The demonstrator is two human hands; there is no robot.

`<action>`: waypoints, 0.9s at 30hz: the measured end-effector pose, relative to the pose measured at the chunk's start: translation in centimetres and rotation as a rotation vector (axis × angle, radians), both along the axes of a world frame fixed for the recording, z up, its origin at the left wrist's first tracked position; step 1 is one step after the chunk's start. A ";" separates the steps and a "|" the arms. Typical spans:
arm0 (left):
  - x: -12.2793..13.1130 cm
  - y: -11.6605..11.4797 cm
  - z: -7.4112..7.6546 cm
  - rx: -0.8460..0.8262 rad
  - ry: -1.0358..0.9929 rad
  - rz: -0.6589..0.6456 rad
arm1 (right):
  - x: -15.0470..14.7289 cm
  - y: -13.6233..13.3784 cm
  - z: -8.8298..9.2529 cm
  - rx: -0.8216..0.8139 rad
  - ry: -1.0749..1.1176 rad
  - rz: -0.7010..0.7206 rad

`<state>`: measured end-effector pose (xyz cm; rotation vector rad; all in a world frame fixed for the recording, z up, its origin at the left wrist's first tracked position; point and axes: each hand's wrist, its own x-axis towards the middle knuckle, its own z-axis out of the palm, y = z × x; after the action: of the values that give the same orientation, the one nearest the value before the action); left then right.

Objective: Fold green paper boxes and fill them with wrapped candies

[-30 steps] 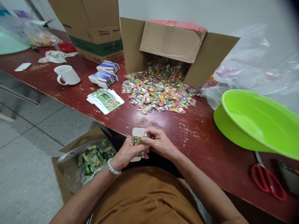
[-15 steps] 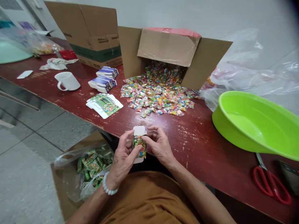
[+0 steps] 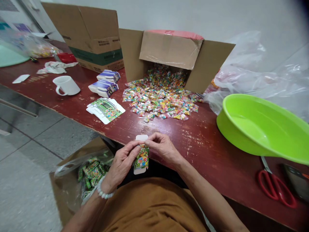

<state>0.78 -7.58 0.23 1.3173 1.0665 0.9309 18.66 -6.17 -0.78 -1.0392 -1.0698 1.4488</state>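
Both my hands hold a small green printed carton (image 3: pixel 141 159) upright over the near edge of the dark red table (image 3: pixel 205 148). My left hand (image 3: pixel 122 164), with a white bead bracelet on the wrist, pinches the carton's left side. My right hand (image 3: pixel 162 148) pinches the carton's top right, by its white end flap. A heap of small colourful candy packets (image 3: pixel 160 100) spills onto the table from a cardboard box (image 3: pixel 169 51) lying on its side. Flat green cartons (image 3: pixel 105 109) lie in a stack left of the heap.
A lime green basin (image 3: pixel 260 127) sits at the right, red scissors (image 3: pixel 272 185) in front of it. A white mug (image 3: pixel 65 85) and blue-white cartons (image 3: pixel 103 85) stand at the left. On the floor, a bag-lined box holds finished green cartons (image 3: pixel 91 172). Clear plastic bags (image 3: pixel 256 74) lie behind the basin.
The carton has been turned in my hands so its printed side faces up and it stands more upright. My fingers have shifted up toward its top flap.
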 end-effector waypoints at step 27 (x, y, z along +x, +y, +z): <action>2.0 0.6 0.0 -0.660 -0.525 -0.054 | -1.0 -2.1 -0.2 0.624 -0.504 0.012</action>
<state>2.81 -6.97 0.28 0.5118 0.8118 0.7317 17.70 -8.29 -1.02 -0.9435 -1.7469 0.7684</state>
